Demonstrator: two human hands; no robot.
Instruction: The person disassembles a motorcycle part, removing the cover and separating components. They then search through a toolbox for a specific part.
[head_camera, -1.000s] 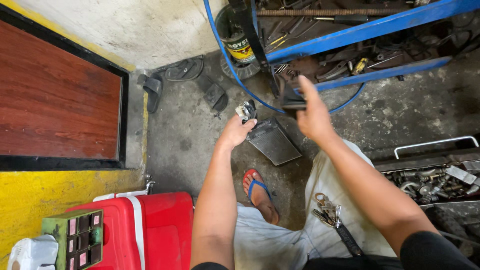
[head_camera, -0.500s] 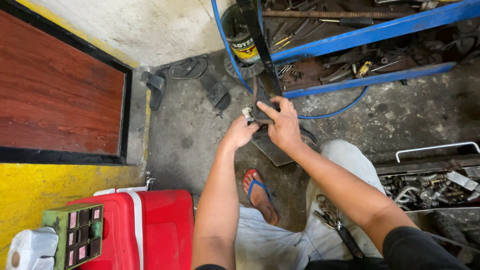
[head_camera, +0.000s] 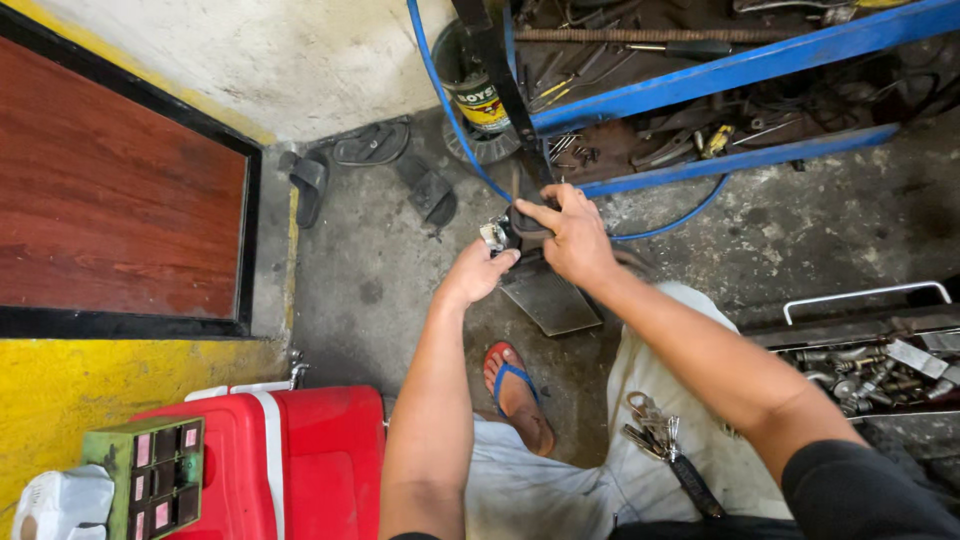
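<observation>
From the head camera, looking down: the person sits low over a stained concrete floor, both forearms stretched out in front. The left hand has its fingers closed round a small metal part, pinching it from below. The right hand comes in from the other side, fingers curled and clamped on the dark end of the same piece, index finger stretched forward along it. The two hands meet just above the floor, close to the lower rail of a blue metal rack that runs along the far side.

Directly under the hands a flat grey metal plate lies on the floor, tilted. A blue hose loops down past a paint can standing at the foot of the rack, and curves back under the rail. The rack's shelves are piled with rusty tools and rods.

Nearer the person, one foot in a red and blue flip-flop rests on the floor between the knees. A bunch of keys lies on the light trousers. At the right edge a metal tray of bolts and fittings sits on the floor. At the near left stands a red cooler with a small green box beside it, against a yellow wall with a wooden panel. Dark sandals lie by the far wall.
</observation>
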